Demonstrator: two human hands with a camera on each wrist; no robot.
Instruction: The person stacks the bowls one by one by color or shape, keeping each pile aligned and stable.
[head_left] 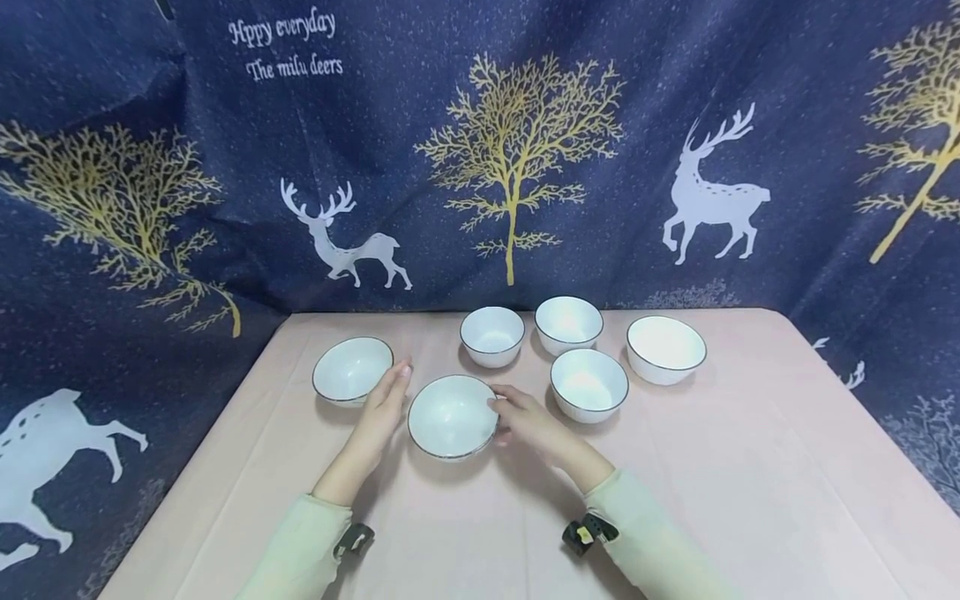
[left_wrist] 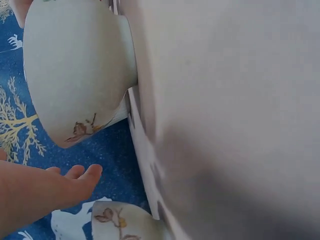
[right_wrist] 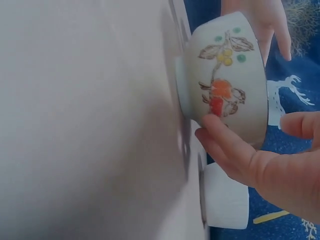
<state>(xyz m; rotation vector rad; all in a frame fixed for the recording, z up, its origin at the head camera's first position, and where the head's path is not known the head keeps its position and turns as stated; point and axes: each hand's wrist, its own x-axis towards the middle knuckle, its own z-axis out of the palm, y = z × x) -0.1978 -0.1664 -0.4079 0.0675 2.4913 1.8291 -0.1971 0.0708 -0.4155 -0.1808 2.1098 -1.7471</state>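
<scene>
A white bowl (head_left: pixel 453 417) with a dark rim stands near the middle of the table, held at its right side by my right hand (head_left: pixel 536 425). The thumb is over the rim, and the fingers (right_wrist: pixel 232 147) lie against the outer wall, just below painted red and orange birds. My left hand (head_left: pixel 375 421) is apart from this bowl, on its left, with extended fingers (left_wrist: pixel 85 182). Behind those fingertips is another white bowl (head_left: pixel 351 371), whose right edge the hand overlaps in the head view.
On the pink tablecloth (head_left: pixel 720 475), more white bowls stand toward the back: one behind the middle (head_left: pixel 492 335), two beside it (head_left: pixel 568 323) (head_left: pixel 589 385), and one at the right (head_left: pixel 666 348). A dark blue cloth with deer and trees (head_left: pixel 600 208) hangs behind.
</scene>
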